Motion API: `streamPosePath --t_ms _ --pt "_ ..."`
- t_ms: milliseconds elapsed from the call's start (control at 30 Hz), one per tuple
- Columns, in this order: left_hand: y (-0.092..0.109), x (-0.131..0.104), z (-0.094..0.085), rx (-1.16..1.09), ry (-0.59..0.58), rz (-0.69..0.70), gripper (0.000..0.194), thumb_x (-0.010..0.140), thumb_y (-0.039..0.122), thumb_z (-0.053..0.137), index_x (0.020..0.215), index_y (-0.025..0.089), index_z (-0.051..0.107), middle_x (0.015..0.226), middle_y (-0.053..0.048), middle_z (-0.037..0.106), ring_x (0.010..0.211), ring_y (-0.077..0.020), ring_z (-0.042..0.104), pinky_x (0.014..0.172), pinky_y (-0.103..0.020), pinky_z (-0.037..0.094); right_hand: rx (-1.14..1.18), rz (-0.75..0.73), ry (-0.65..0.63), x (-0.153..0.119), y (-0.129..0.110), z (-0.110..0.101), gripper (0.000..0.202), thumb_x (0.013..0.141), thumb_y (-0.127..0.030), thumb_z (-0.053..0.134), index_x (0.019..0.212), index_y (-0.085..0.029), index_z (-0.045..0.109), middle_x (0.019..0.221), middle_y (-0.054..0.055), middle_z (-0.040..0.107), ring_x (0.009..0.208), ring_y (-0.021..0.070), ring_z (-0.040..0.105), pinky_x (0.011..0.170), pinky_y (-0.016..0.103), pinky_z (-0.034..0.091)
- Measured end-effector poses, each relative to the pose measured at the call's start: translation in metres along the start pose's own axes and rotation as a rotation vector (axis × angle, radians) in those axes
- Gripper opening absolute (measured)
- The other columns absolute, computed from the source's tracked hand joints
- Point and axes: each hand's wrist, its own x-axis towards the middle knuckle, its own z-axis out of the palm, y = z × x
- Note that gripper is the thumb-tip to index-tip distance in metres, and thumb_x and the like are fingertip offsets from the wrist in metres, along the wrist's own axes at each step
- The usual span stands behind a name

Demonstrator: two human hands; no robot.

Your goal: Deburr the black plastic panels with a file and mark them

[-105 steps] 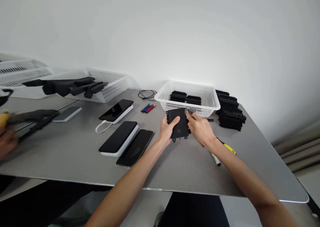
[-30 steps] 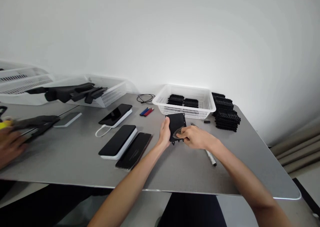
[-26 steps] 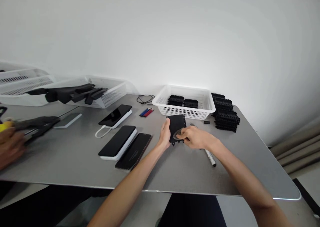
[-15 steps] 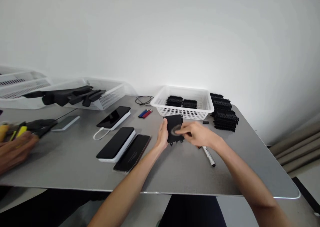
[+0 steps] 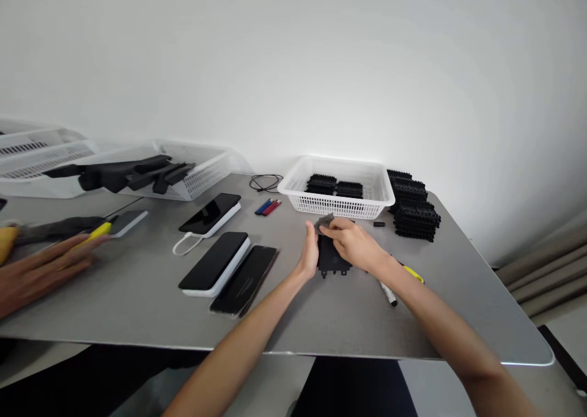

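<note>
A flat black plastic part (image 5: 334, 259) with small tabs along its edge is between my hands, just in front of the white basket. My left hand (image 5: 310, 252) grips its left side, thumb up. My right hand (image 5: 355, 241) pinches a small grey piece (image 5: 324, 221) against the part's upper left corner. Fingers hide some of the piece. Under my right forearm lie a white marker (image 5: 389, 295) and a yellow-handled tool (image 5: 413, 274), both partly covered.
The white basket (image 5: 342, 208) holds black parts; stacked black parts (image 5: 415, 218) stand right of it. Phones and power banks (image 5: 215, 264), lighters (image 5: 267, 207) and a cable lie leftward. Another person's hand (image 5: 50, 270) is at far left, near baskets of black pieces.
The black part has shifted slightly right and lower. My right hand has moved from its middle to its upper left corner. The yellow-handled tool now shows beside my forearm. The other person's hand has moved right.
</note>
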Motion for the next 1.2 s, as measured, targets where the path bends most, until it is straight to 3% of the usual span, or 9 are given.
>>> streamPosePath --t_ms 133,400,467,533,633,700,933,1067,1200 --pt "0.015 -0.001 -0.001 -0.078 -0.038 -0.130 0.071 0.080 0.077 0.041 0.110 0.018 0.068 0.108 -0.011 0.072 0.110 -0.0286 0.064 0.089 -0.039 0.054 -0.012 -0.065 -0.149 -0.004 -0.010 -0.002 0.037 0.086 -0.005 0.043 0.112 -0.015 0.068 0.095 0.009 0.061 0.082 0.0174 0.056 0.073 0.030 0.045" --pt "0.024 0.011 -0.010 -0.103 0.041 -0.095 0.072 0.081 0.076 0.040 0.120 0.019 0.063 0.115 -0.012 0.070 0.112 -0.0298 0.063 0.090 -0.042 0.054 0.233 -0.183 -0.368 -0.007 -0.017 -0.013 0.042 0.076 0.003 0.048 0.101 -0.019 0.074 0.089 0.004 0.068 0.074 0.0140 0.059 0.068 0.026 0.045" --pt "0.025 0.011 -0.009 -0.112 0.028 -0.089 0.073 0.081 0.076 0.039 0.120 0.019 0.063 0.116 -0.012 0.070 0.113 -0.0300 0.063 0.091 -0.043 0.054 0.346 -0.175 -0.334 -0.007 -0.015 -0.023 0.042 0.079 0.003 0.048 0.102 -0.021 0.074 0.092 0.003 0.068 0.075 0.0127 0.060 0.070 0.026 0.046" --pt "0.025 0.008 -0.006 -0.108 0.003 -0.073 0.072 0.082 0.075 0.039 0.119 0.019 0.063 0.116 -0.012 0.070 0.114 -0.0298 0.062 0.092 -0.043 0.053 0.365 -0.103 -0.175 -0.006 -0.011 -0.030 0.042 0.083 0.000 0.046 0.109 -0.021 0.072 0.095 0.004 0.067 0.077 0.0130 0.060 0.072 0.027 0.048" --pt "0.020 0.002 -0.001 -0.079 -0.048 -0.060 0.070 0.082 0.074 0.041 0.117 0.018 0.065 0.114 -0.013 0.070 0.117 -0.0302 0.060 0.095 -0.043 0.051 0.241 0.057 0.103 -0.003 -0.002 -0.029 0.043 0.088 -0.003 0.041 0.121 -0.017 0.066 0.098 0.008 0.064 0.083 0.0161 0.059 0.077 0.031 0.048" --pt "0.014 -0.001 0.002 -0.055 -0.091 -0.070 0.070 0.082 0.074 0.042 0.115 0.018 0.066 0.116 -0.013 0.069 0.123 -0.0303 0.055 0.100 -0.042 0.048 0.130 0.140 0.173 -0.002 0.005 -0.021 0.044 0.089 -0.004 0.038 0.125 -0.013 0.062 0.100 0.011 0.062 0.087 0.0183 0.058 0.078 0.034 0.049" --pt "0.002 -0.003 0.001 -0.076 -0.130 -0.080 0.066 0.082 0.072 0.045 0.115 0.018 0.067 0.123 -0.010 0.066 0.135 -0.0285 0.042 0.113 -0.040 0.034 -0.108 0.052 0.000 0.001 -0.001 0.001 0.044 0.091 -0.006 0.040 0.129 -0.016 0.060 0.104 0.012 0.059 0.094 0.0220 0.055 0.079 0.035 0.048" --pt "0.007 0.001 -0.001 -0.134 -0.112 -0.157 0.068 0.081 0.074 0.044 0.108 0.018 0.070 0.112 -0.010 0.071 0.123 -0.0308 0.055 0.104 -0.043 0.043 0.048 -0.039 -0.131 -0.003 -0.006 -0.006 0.043 0.085 -0.002 0.044 0.114 -0.021 0.069 0.096 0.007 0.063 0.082 0.0167 0.057 0.073 0.029 0.046" --pt "0.011 0.008 -0.002 -0.130 0.072 -0.025 0.050 0.077 0.061 0.064 0.103 0.019 0.069 0.109 -0.009 0.072 0.111 -0.0268 0.062 0.096 -0.037 0.048 0.249 -0.017 -0.110 -0.005 -0.007 -0.015 0.043 0.080 -0.001 0.045 0.105 -0.022 0.073 0.093 0.003 0.067 0.079 0.0146 0.060 0.073 0.027 0.046"
